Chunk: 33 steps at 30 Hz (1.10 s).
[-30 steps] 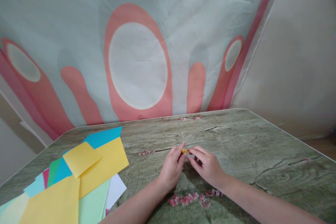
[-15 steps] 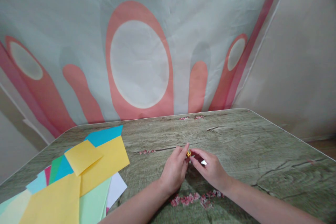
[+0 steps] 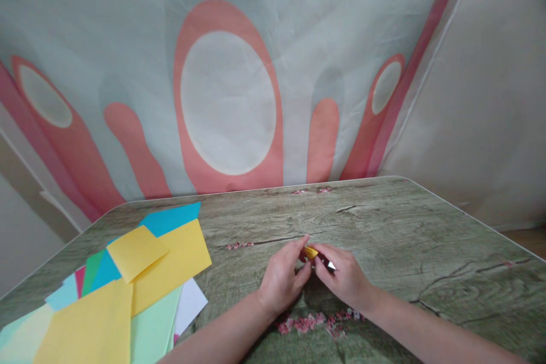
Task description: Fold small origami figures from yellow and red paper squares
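Note:
A small folded piece of yellow paper (image 3: 311,252) is pinched between my two hands, just above the table. My left hand (image 3: 281,276) has its thumb and fingers closed on the paper's left side. From the right, my right hand (image 3: 343,273) grips it with thumb and index finger. A small white tip (image 3: 331,265) pokes out under the right hand's fingers, with something dark red beside it. The fingers cover most of the folded shape.
Sheets of coloured paper lie spread at the left, with a large yellow sheet (image 3: 89,324), a blue sheet (image 3: 173,219) and a white sheet (image 3: 190,304) among them. The wood-patterned tabletop (image 3: 405,227) ends at a printed backdrop (image 3: 294,68).
My left thumb has come round to the near side of the yellow paper, and more of its yellow face shows. Both hands stay in nearly the same spot.

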Each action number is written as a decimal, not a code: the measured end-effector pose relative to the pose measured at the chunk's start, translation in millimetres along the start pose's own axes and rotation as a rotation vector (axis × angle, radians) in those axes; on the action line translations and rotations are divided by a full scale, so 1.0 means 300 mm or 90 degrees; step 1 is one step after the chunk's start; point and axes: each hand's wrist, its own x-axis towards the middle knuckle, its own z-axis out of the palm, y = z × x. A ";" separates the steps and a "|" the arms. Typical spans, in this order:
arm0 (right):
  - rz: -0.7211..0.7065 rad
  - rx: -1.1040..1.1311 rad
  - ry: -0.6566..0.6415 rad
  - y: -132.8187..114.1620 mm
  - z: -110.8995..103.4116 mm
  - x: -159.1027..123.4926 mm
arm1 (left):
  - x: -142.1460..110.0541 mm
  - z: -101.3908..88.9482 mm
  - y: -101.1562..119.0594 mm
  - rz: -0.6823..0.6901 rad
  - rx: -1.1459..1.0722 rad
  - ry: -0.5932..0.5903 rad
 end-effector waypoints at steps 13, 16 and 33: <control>0.086 0.075 -0.018 -0.033 -0.005 0.004 | 0.000 -0.001 -0.001 -0.006 0.053 0.053; 0.107 0.100 -0.029 -0.039 -0.004 0.004 | 0.002 0.000 -0.001 -0.017 0.028 0.050; 0.103 0.017 0.014 -0.042 0.001 0.004 | 0.014 0.007 0.042 0.012 -0.136 0.101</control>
